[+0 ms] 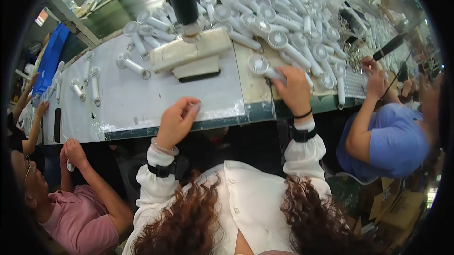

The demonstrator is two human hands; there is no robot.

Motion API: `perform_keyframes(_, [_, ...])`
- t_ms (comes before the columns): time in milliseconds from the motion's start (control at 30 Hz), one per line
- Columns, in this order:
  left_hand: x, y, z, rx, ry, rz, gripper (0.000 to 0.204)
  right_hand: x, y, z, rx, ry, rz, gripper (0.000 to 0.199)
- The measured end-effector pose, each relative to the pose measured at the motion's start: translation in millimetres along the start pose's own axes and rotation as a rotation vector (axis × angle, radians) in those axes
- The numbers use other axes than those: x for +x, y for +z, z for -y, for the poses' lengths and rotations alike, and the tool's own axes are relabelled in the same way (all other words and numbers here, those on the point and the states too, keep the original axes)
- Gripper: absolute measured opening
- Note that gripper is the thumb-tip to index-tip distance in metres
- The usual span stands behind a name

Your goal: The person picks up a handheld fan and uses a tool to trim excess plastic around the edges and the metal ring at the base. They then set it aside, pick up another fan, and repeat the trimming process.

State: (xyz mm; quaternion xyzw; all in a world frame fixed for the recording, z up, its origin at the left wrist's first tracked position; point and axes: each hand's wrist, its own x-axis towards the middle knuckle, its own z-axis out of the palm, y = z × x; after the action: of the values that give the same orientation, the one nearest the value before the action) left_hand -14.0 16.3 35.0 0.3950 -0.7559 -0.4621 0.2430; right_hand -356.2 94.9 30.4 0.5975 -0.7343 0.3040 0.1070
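My right hand (294, 90) is closed round the handle of a white handheld fan (259, 64). The fan's round grille points away to the left, over the cream mat at the edge of the pile. To the left, my left hand (178, 121) hovers above the front edge of the white work surface (127, 113). Its fingers curl in toward the thumb, and whether anything small is between them does not show. Just beyond it stands a cream padded block (194, 56), under a dark machine head (183, 2).
A large pile of white handheld fans (279, 18) covers the back right. Several more fans (94, 85) lie at the left. A co-worker in pink (80, 212) sits left, holding a small white part; one in blue (388, 137) works right, by a perforated metal tray (354, 85).
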Motion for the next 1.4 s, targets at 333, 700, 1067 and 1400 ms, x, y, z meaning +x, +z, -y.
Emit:
perform_keyframes(333, [3.0, 33.2, -19.9, -0.156, 0.074, 0.311, 0.027, -9.6, 23.8, 91.7, 0.592, -0.115, 0.097, 0.027])
perform_keyframes(700, [9.3, 65.1, -25.8, -0.683, 0.171, 0.259, 0.041, -17.8, 26.1, 121.0, 0.776, -0.176, 0.226, 0.032])
perform_keyframes(1067, [11.9, 55.3, 1.3, -0.785, -0.008, 0.271, 0.015, 58.3, -8.3, -21.8, 0.053, -0.196, -0.041, 0.061])
perform_keyframes(1400, [12.9, 51.7, -0.1, -0.733, -0.022, 0.297, 0.014, 41.9, 7.9, -41.8, -0.139, -0.068, 0.1, 0.044])
